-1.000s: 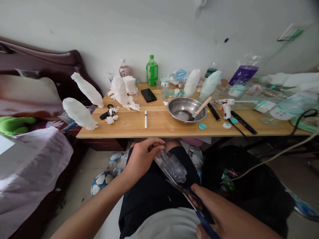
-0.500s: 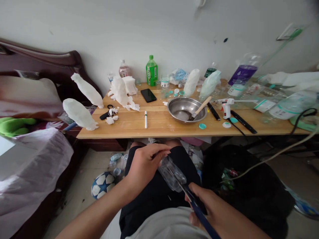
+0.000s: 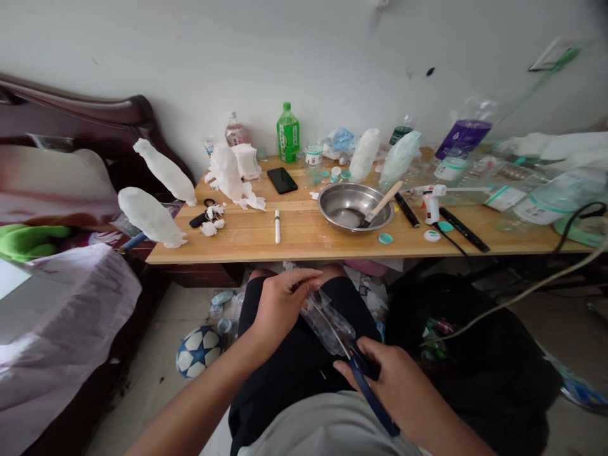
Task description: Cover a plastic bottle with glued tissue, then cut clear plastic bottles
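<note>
Over my lap, my left hand (image 3: 285, 304) pinches the far end of a clear plastic bottle piece (image 3: 327, 323). My right hand (image 3: 387, 370) grips a pair of scissors (image 3: 373, 396) with dark blue handles. The scissor blades run along the plastic and point up toward my left fingers; exactly where they bite is hard to make out. One handle loop swings low, toward my shirt. Past my hands, a wooden table (image 3: 228, 247) carries a steel bowl (image 3: 332, 221) with a brush (image 3: 382, 204) leaning in it.
On the table are white paper-covered shapes (image 3: 152, 215), a marker (image 3: 277, 227), a phone (image 3: 282, 180), a green bottle (image 3: 287, 134) and a hot glue gun (image 3: 431, 204). Clear bottles (image 3: 536, 206) crowd the right side. A football (image 3: 199, 351) and a black bag (image 3: 465, 373) are on the floor.
The scissors have moved up and forward along the plastic, and their handles are spread wider apart. My right hand has shifted slightly up; my left hand keeps its hold.
</note>
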Demonstrator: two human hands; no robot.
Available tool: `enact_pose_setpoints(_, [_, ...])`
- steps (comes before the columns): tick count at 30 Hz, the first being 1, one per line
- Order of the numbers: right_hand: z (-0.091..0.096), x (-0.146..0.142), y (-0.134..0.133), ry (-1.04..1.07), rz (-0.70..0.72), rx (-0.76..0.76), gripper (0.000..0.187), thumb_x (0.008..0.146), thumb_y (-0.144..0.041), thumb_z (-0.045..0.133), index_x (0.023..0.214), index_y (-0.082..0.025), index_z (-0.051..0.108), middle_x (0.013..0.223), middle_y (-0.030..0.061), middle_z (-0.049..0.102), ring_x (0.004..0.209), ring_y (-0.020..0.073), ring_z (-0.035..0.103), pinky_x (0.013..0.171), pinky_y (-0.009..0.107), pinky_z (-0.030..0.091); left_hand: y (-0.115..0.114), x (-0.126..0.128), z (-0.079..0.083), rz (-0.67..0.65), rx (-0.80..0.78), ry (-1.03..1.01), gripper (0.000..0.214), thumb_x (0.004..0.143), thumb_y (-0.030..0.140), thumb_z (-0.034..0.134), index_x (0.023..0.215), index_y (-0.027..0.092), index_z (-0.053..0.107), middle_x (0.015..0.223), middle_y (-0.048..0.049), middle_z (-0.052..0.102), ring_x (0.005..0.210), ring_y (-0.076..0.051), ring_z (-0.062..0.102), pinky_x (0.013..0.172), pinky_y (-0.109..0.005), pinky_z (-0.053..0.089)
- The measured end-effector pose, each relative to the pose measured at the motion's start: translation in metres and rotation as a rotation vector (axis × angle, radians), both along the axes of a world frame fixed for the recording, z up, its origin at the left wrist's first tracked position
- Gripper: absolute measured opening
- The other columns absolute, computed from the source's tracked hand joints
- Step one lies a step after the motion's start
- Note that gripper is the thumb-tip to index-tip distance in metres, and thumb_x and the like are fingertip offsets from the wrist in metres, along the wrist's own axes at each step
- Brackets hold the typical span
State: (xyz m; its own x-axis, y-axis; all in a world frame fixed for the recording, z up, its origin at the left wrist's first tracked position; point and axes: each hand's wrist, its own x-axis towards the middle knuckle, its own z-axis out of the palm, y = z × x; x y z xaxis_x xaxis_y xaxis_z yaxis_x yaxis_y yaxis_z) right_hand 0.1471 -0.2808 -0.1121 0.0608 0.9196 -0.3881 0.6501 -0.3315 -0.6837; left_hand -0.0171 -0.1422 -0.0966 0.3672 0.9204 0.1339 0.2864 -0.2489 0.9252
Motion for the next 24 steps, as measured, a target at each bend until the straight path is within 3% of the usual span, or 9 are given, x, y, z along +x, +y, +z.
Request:
enact_pose_setpoints(4, [-0.003, 0.001, 0.004, -0.047, -0.012, 0.018, 0.041, 0.085, -0.057, 0.053, 0.065, -0.022, 0.047, 0.058, -0.0036, 0.048, 0.055, 0.0127, 0.039, 0.053, 0.024, 0.031, 0.001, 0.002, -0.001, 0.018, -0.003, -0.005, 0.019, 0.083, 0.030, 0.069, 0.099, 0.022, 0.075, 0.082, -0.0007, 0.076, 0.057, -0.012, 0.062, 0.052, -0.022, 0.051])
enact_pose_setpoints(10, [-0.023, 0.007, 0.004, 0.139, -0.089, 0.048, 0.042, 0.084, -0.056, 0.055, 0.064, -0.021, 0.043, 0.059, -0.0055, 0.039, 0.058, 0.0118, 0.035, 0.053, 0.023, 0.030, 0.009, -0.007, 0.003, -0.027, 0.013, 0.040, 0.028, 0.085, 0.036, 0.067, 0.107, 0.020, 0.070, 0.088, -0.0025, 0.075, 0.074, -0.016, 0.066, 0.068, -0.026, 0.052])
enact_pose_setpoints(14, [-0.032, 0.011, 0.005, 0.214, -0.132, 0.068, 0.043, 0.082, -0.054, 0.059, 0.062, -0.021, 0.040, 0.058, -0.0064, 0.035, 0.059, 0.0110, 0.033, 0.052, 0.023, 0.027, 0.008, -0.020, 0.004, -0.111, -0.055, 0.040, 0.026, 0.082, 0.036, 0.070, 0.104, 0.022, 0.071, 0.088, -0.0014, 0.074, 0.080, -0.016, 0.066, 0.070, -0.024, 0.050])
enact_pose_setpoints(20, [-0.030, 0.012, 0.003, 0.292, -0.152, 0.072, 0.039, 0.080, -0.048, 0.064, 0.062, -0.020, 0.044, 0.058, -0.0054, 0.040, 0.058, 0.0109, 0.036, 0.051, 0.023, 0.030, -0.006, -0.024, -0.005, -0.102, -0.192, 0.005, 0.018, 0.080, 0.033, 0.071, 0.092, 0.020, 0.072, 0.082, -0.0017, 0.070, 0.075, -0.014, 0.062, 0.064, -0.023, 0.046])
enact_pose_setpoints(24, [-0.028, 0.019, -0.001, 0.223, -0.071, 0.081, 0.030, 0.084, -0.048, 0.060, 0.073, -0.020, 0.053, 0.066, -0.0021, 0.056, 0.061, 0.0130, 0.048, 0.054, 0.023, 0.036, -0.008, -0.019, -0.007, -0.092, -0.269, -0.076, 0.017, 0.078, 0.032, 0.072, 0.088, 0.018, 0.071, 0.077, -0.0015, 0.068, 0.071, -0.013, 0.060, 0.064, -0.023, 0.047])
